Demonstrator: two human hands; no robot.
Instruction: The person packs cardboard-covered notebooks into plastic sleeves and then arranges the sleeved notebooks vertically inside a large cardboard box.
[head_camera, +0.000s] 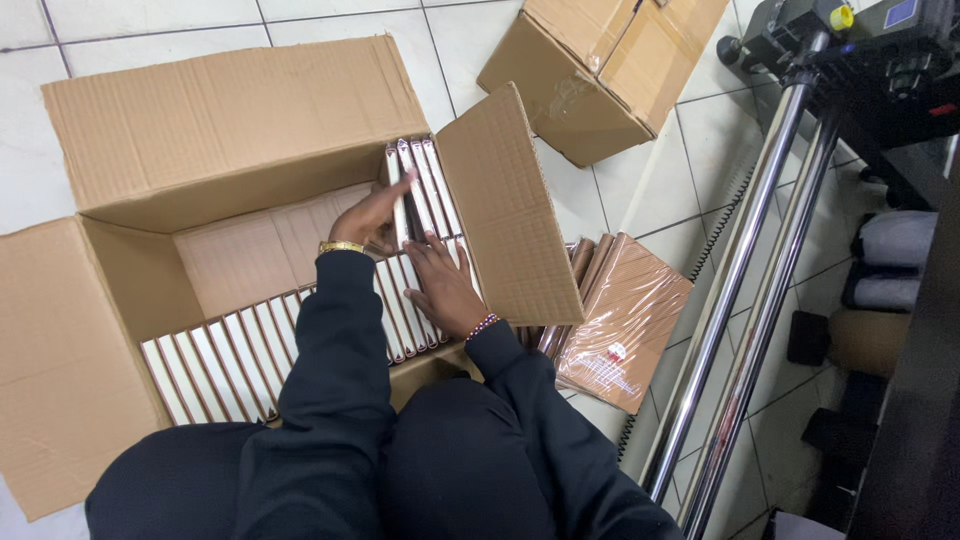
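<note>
A: Where are the hands?

B: Both are inside the large open brown cardboard box (120, 330) on the white tiled floor (620, 190). The left hand (372, 213), gold bracelet at the wrist, is curled around the near end of a small upright stack of white-edged, brown-covered books (420, 185) at the box's far right corner, fingers closed on the stack's left side. The right hand (443, 286), beaded band at the wrist, lies flat with fingers spread on the long row of the same books (225, 360) packed spine-up along the box's near wall.

A: Edges?

B: The row runs from the near left part of the box up to the right wall. The upright stack leans against the raised right flap (510, 215). The far flap (230, 120) stands up behind, and the left flap (55, 360) lies folded outward on the tiles.

A: Open room?

B: Bare cardboard bottom (260, 250) shows between the row and the far wall, left of the left hand. Outside the right flap, a loose pile of shrink-wrapped brown books (620, 325) lies on the floor, just beside the box. Past it, two chrome rails (745, 290) of a dark machine slant across. A second cardboard box (600, 70) sits well apart, near the floor's far edge.
</note>
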